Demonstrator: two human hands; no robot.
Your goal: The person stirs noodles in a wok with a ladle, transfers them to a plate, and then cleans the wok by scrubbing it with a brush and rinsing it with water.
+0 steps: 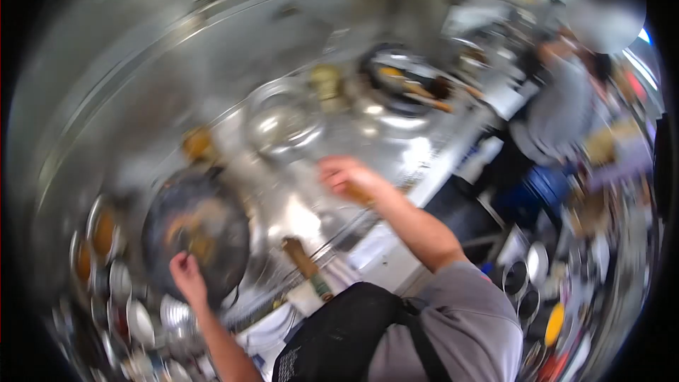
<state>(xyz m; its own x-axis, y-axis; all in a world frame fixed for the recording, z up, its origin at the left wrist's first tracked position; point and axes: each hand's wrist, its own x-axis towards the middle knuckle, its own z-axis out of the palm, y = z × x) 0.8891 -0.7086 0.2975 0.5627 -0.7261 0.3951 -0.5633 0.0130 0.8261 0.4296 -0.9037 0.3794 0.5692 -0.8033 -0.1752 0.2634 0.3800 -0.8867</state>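
My left hand (188,277) is over the near part of a large dark wok (230,230), its fingers drawn together. What they hold, if anything, I cannot make out. Brownish food or residue (201,235) shows in the wok's middle. Over the steel counter (300,219), my right hand (348,174) reaches out with loosely bent fingers and nothing visible in them. Beyond it stands a round, shiny metal bowl or pan (283,120). A wooden-handled tool (302,258) lies near the counter's front edge. Motion blurs the whole view.
Behind the wok sits an orange-brown container (199,144). Several bowls (104,232) line the left side. Farther right is another dark pan (403,81) with utensils across it. A person in a grey top (566,110) stands at the right, beside a blue bin (534,191).
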